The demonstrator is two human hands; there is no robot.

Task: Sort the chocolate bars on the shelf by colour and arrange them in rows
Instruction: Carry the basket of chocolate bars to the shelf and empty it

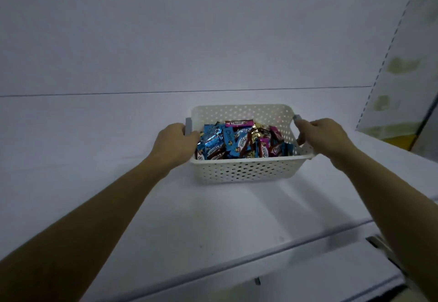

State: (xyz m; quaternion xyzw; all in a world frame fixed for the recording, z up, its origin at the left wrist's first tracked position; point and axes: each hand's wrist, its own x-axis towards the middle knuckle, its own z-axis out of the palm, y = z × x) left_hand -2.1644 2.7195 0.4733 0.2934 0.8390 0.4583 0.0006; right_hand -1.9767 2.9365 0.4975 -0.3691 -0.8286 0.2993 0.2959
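A white perforated plastic basket (246, 169) stands on the white shelf (94, 171), a little right of centre. It is filled with a jumbled heap of chocolate bars (239, 141) in blue, pink, brown and gold wrappers. My left hand (175, 144) grips the basket's grey left handle, fingers curled over the rim. On the other side, my right hand (324, 137) grips the grey right handle. Both forearms reach in from the bottom corners.
The shelf's front edge (260, 252) runs diagonally across the lower right, with a lower shelf level beneath it. A perforated upright and a pale side panel (403, 64) close off the right side. The white back wall rises behind the basket.
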